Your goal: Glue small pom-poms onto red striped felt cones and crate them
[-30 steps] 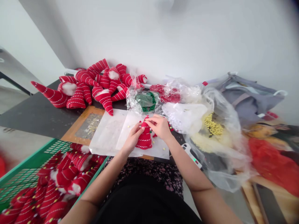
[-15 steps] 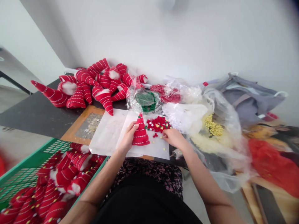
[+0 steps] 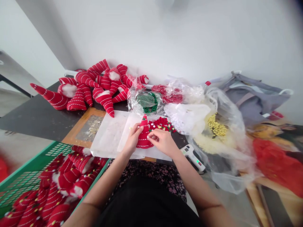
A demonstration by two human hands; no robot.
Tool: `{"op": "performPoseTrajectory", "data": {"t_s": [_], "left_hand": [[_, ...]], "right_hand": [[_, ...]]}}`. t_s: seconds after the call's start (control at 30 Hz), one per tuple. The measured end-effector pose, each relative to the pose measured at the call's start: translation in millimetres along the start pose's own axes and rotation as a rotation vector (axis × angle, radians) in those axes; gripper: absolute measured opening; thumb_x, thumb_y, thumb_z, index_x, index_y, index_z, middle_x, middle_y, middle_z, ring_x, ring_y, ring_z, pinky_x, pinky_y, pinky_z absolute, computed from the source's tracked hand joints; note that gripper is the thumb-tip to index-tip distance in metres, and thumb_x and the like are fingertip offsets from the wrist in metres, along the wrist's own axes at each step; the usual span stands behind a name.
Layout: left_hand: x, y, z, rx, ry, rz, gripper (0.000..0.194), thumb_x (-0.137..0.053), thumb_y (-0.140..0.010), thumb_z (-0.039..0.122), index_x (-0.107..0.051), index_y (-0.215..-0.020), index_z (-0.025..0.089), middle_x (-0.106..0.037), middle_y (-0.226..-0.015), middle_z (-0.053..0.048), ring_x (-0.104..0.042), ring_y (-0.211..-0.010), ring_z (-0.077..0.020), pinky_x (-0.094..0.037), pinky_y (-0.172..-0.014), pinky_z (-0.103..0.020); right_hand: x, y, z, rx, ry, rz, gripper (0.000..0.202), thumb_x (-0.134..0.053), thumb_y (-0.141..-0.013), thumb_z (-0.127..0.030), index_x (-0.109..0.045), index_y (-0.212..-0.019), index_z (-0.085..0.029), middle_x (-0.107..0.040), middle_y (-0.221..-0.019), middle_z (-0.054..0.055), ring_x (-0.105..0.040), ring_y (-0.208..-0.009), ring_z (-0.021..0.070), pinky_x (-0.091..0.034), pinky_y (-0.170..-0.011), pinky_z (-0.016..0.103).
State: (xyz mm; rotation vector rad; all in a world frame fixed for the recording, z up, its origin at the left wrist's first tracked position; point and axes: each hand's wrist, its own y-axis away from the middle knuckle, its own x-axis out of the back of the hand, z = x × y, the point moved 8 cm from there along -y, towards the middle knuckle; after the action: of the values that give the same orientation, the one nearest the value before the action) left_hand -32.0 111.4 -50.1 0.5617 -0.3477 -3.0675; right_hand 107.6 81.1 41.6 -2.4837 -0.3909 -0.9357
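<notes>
My left hand (image 3: 132, 139) is closed on the side of a red stuffed cone (image 3: 143, 140) with white stitched stripes, its tip pointing away from me. A small green pom-pom shows near that tip. Over the cone's right side, my right hand (image 3: 162, 142) pinches a small white pom-pom (image 3: 148, 137) between its fingertips. A pile of loose pom-poms (image 3: 163, 123), mostly red with some green, white and yellow, lies just beyond my right hand on white paper (image 3: 109, 134). Right of my right wrist is a white and black glue gun (image 3: 193, 157) with a green light.
Striped red cones (image 3: 78, 96) are heaped at the back left. A green crate (image 3: 35, 160) at lower left holds more, dotted with pom-poms. Plastic bags of green pom-poms (image 3: 148, 102), white pom-poms (image 3: 181, 118) and yellow ones (image 3: 216, 126) line the back. A grey bag (image 3: 253, 97) lies far right.
My right hand has moved left from the pom-pom pile to the cone, with a white pom-pom at its fingertips. More of the glue gun shows. The cone has shifted slightly right.
</notes>
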Motion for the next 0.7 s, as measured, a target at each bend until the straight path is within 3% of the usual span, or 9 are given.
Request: {"op": "performPoseTrajectory", "data": {"t_s": [0.07, 0.2, 0.33, 0.43, 0.5, 0.7], "left_hand": [[2.5, -0.8, -2.1, -0.001, -0.001, 0.006, 0.035, -0.08, -0.078, 0.048, -0.071, -0.102, 0.025, -0.076, -0.086, 0.001, -0.07, -0.077, -0.0197, -0.053, -0.069, -0.026], [10.9, -2.8, -8.9, 0.063, 0.064, 0.043, 0.035, -0.081, -0.077, 0.048, -0.071, -0.102, 0.025, -0.075, -0.086, 0.001, -0.07, -0.074, -0.0195, -0.054, -0.066, -0.026], [14.5, -3.1, -6.8, 0.103, 0.115, 0.069, 0.039, -0.083, -0.074, 0.048, -0.069, -0.102, 0.025, -0.074, -0.084, 0.002, -0.071, -0.069, -0.0191, -0.055, -0.061, -0.027], [14.2, -2.9, -3.3, 0.111, 0.133, 0.09, 0.043, -0.085, -0.071, 0.048, -0.068, -0.103, 0.025, -0.075, -0.084, 0.002, -0.071, -0.068, -0.0186, -0.057, -0.062, -0.027], [12.8, -2.7, -1.5, 0.104, 0.135, 0.092, 0.043, -0.086, -0.07, 0.047, -0.069, -0.101, 0.024, -0.074, -0.083, 0.002, -0.071, -0.068, -0.0181, -0.056, -0.062, -0.026], [12.2, -2.5, -2.3, 0.108, 0.114, 0.078, 0.043, -0.085, -0.071, 0.047, -0.068, -0.103, 0.024, -0.074, -0.083, 0.002, -0.07, -0.068, -0.0181, -0.056, -0.061, -0.026]], "right_hand": [[-2.5, -2.4, 3.1, 0.018, 0.006, -0.038, 0.013, -0.075, -0.092, -0.007, -0.078, -0.089, -0.019, -0.076, -0.093, 0.005, -0.073, -0.078, 0.0171, -0.055, -0.073, 0.027], [21.7, 4.6, 33.2, -0.109, 0.092, -0.047, 0.015, -0.068, -0.097, -0.01, -0.08, -0.096, -0.02, -0.078, -0.102, 0.008, -0.075, -0.088, 0.0198, -0.056, -0.081, 0.03], [18.5, 34.9, 66.2, -0.32, 0.324, -0.351, 0.01, -0.075, -0.09, -0.011, -0.078, -0.095, -0.019, -0.078, -0.092, 0.006, -0.074, -0.083, 0.0227, -0.053, -0.077, 0.031], [4.6, 53.7, 72.4, -0.339, 0.393, -0.499, 0.011, -0.075, -0.087, -0.009, -0.075, -0.091, -0.019, -0.078, -0.091, 0.006, -0.074, -0.085, 0.0235, -0.05, -0.075, 0.029], [0.6, 55.2, 74.3, -0.324, 0.4, -0.492, 0.017, -0.067, -0.09, -0.004, -0.074, -0.087, -0.018, -0.077, -0.091, 0.007, -0.073, -0.085, 0.0224, -0.049, -0.076, 0.028], [16.8, 34.1, 95.2, -0.343, 0.369, -0.221, 0.024, -0.066, -0.089, -0.001, -0.075, -0.104, -0.017, -0.077, -0.109, 0.009, -0.074, -0.089, 0.0205, -0.053, -0.082, 0.029]]}}
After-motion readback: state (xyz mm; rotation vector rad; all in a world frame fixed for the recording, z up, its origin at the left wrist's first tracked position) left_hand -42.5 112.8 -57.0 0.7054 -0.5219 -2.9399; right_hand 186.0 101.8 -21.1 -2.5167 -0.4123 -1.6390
